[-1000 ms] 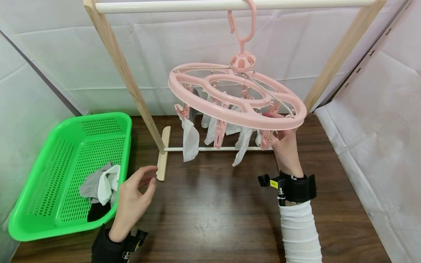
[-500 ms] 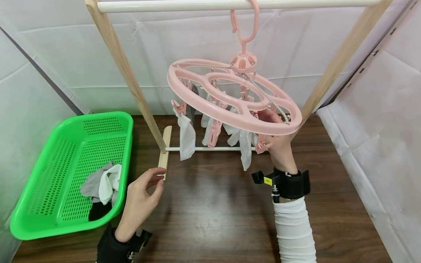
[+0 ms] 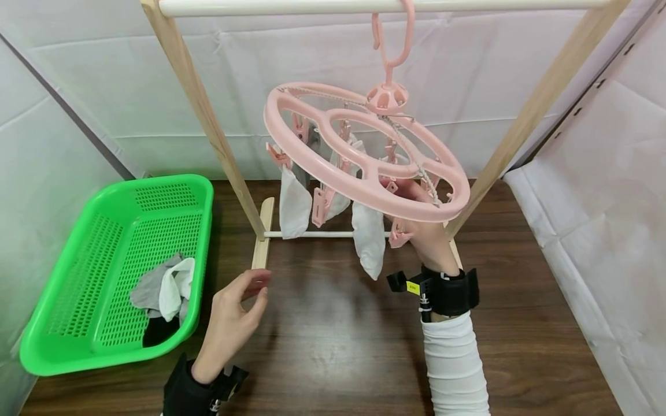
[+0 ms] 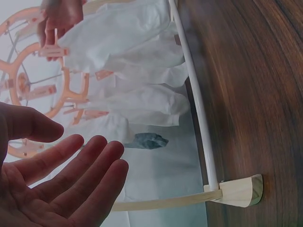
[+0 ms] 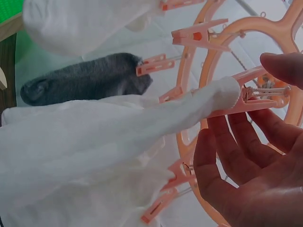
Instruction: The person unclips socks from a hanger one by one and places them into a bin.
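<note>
A pink round clip hanger [image 3: 333, 175] hangs tilted, its right side low. Several white socks and one dark grey sock [image 5: 85, 78] hang from its clips. My right hand [image 3: 429, 240] reaches under the ring's right side. In the right wrist view, its thumb and fingers pinch a pink clothespin [image 5: 239, 108] that has a white sock [image 5: 94, 127] in its mouth. My left hand [image 3: 234, 318] hovers below the hanger, holding nothing, with fingers relaxed and apart from the thumb [image 4: 35, 125]. The ring partly hides the right fingers in the head view.
The hanger's hook is over a white rod [image 3: 291, 7] on a wooden frame [image 3: 208, 121]. At left stands a green basket [image 3: 62, 254] with grey, white and black cloth pieces inside. White sheets wall the sides and back of the dark wooden table [image 3: 333, 358].
My right hand has moved left, and the hanger has turned and tilted further with it. One white sock has swung left. My left hand has drifted slightly right.
</note>
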The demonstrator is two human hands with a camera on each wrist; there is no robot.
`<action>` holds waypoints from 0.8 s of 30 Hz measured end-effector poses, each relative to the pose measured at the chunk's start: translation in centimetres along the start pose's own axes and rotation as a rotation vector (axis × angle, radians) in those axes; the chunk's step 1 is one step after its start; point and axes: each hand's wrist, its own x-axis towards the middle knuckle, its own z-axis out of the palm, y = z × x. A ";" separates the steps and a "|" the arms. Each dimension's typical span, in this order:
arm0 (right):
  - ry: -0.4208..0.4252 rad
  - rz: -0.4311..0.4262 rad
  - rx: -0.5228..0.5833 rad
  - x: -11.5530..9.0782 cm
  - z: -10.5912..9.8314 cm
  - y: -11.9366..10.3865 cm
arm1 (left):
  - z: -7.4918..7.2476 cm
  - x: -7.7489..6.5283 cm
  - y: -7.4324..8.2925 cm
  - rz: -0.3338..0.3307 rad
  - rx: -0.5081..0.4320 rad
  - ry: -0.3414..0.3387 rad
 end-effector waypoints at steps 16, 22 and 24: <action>-0.011 -0.036 -0.210 1.1 2.5 -0.1 | 1.2 -0.2 0.2 0.044 -0.090 -0.024; -0.063 -0.029 -0.272 1.7 3.1 0.1 | 1.3 -0.4 0.2 0.042 -0.084 -0.031; -0.075 -0.028 -0.282 1.8 3.3 0.0 | 1.3 -0.5 0.2 0.040 -0.082 -0.031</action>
